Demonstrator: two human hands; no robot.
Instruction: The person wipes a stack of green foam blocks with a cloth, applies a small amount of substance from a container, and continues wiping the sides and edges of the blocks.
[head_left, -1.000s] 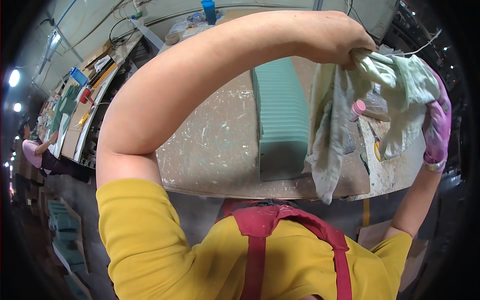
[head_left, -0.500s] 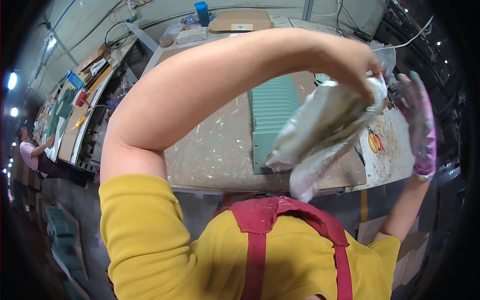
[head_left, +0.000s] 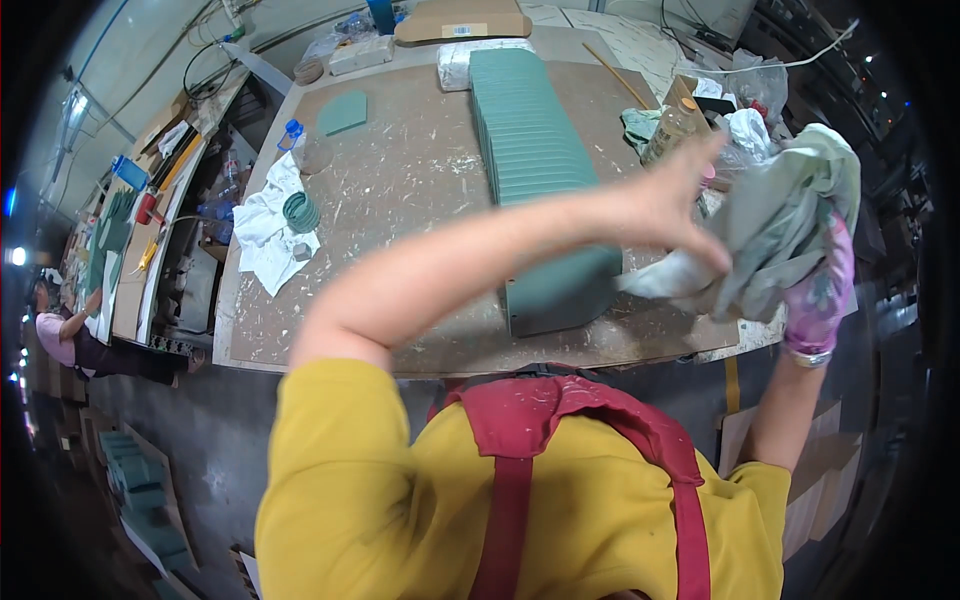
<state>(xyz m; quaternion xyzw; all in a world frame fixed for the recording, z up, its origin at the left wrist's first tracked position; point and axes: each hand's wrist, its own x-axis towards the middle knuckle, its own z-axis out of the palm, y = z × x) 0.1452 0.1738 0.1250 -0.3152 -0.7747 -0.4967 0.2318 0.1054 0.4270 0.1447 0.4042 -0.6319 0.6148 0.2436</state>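
Note:
A crumpled grey-green and whitish rag (head_left: 775,225) hangs off the right side of the worktable (head_left: 400,180). My right hand (head_left: 822,290), in a stained pink glove, grips it from below. My bare left hand (head_left: 665,208) reaches across in front of me beside the rag. Its thumb and fingers are spread and blurred, with nothing held between them. Under my left forearm lies a long row of overlapping green panels (head_left: 515,110), the nearest one (head_left: 560,290) flat towards the table's front edge.
A clear bottle (head_left: 670,132), green cloth (head_left: 640,128) and thin stick (head_left: 615,75) sit at the right. At left are a white cloth (head_left: 262,235), green coil (head_left: 301,212), plastic bottle (head_left: 312,152) and green piece (head_left: 343,113). A co-worker (head_left: 60,335) stands far left.
The rag has passed from my left hand to my right, moving right and up. My left hand has let go and drawn back left. The view has shifted, showing more of the panels.

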